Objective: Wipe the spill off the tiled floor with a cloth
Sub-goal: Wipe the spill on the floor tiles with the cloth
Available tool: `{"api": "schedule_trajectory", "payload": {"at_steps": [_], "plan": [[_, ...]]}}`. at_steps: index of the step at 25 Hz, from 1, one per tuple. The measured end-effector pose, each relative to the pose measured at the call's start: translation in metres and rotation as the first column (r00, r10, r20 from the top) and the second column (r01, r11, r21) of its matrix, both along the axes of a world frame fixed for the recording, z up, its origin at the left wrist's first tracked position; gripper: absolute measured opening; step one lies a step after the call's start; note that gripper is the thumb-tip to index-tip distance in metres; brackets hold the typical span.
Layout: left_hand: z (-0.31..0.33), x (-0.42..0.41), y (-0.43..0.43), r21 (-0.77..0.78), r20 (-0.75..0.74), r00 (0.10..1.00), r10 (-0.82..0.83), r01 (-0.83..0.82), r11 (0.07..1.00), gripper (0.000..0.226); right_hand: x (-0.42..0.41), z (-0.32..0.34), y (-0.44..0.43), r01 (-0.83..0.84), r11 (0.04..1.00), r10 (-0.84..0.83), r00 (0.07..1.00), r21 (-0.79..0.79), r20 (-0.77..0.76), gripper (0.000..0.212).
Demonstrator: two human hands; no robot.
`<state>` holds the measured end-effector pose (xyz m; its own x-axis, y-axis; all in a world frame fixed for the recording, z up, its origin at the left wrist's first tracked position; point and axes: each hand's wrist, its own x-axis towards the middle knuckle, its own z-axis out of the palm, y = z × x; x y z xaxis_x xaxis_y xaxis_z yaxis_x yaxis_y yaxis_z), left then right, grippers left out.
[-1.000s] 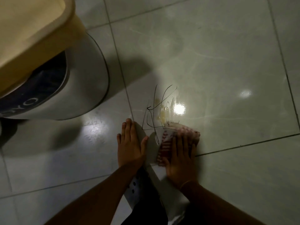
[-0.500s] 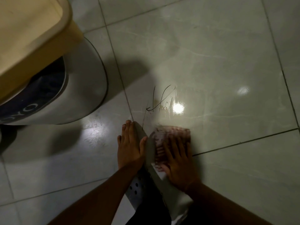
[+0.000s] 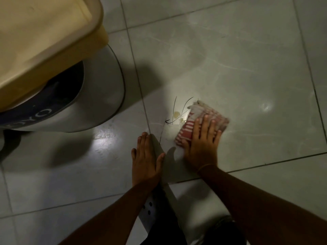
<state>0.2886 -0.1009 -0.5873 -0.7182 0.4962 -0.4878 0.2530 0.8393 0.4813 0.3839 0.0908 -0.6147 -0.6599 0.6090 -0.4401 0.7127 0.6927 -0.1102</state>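
The pale glossy tiled floor (image 3: 230, 55) fills the view, crossed by dark grout lines. At ten o'clock stands a rounded grey container (image 3: 99, 96) with a dark band bearing pale letters, and over it a beige plastic tub (image 3: 44, 41) reaches out from the top-left corner. Near six o'clock, between the forearms, a light grey strip with dark round dots (image 3: 150, 209) runs up toward the hands. The right hand (image 3: 201, 147) lies flat at about five o'clock from the middle, fingers spread, palm pressing down on a red-and-white striped cloth (image 3: 200, 119); it pins the cloth under the fingers rather than closing around it. A thin band circles that wrist. The left hand (image 3: 145, 160) rests flat on the floor just beside it, toward seven o'clock, fingers straight, holding nothing. The spill (image 3: 177, 114), small yellowish droplets, sits at the cloth's nine o'clock edge, touching it. A few thin dark strands (image 3: 174, 107) curve over the droplets.
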Motion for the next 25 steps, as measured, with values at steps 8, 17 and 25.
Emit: {"api": "schedule_trajectory", "payload": {"at_steps": [8,17,25], "plan": [[0.005,-0.002,0.004,0.087,0.001,0.997,0.074,-0.074,0.993,0.079,0.046,-0.004,-0.093,-0.383,0.917,0.363,0.917,-0.111,-0.165,0.083],[0.004,0.0,0.004,0.068,0.053,0.996,0.069,-0.072,0.995,0.093,0.068,0.006,0.046,-0.024,1.0,0.025,0.998,-0.002,0.056,0.095],[0.007,-0.002,0.005,0.052,0.041,0.997,0.068,-0.07,0.996,0.092,-0.074,-0.001,0.019,-0.295,0.955,0.293,0.948,-0.002,-0.128,0.092]]}}
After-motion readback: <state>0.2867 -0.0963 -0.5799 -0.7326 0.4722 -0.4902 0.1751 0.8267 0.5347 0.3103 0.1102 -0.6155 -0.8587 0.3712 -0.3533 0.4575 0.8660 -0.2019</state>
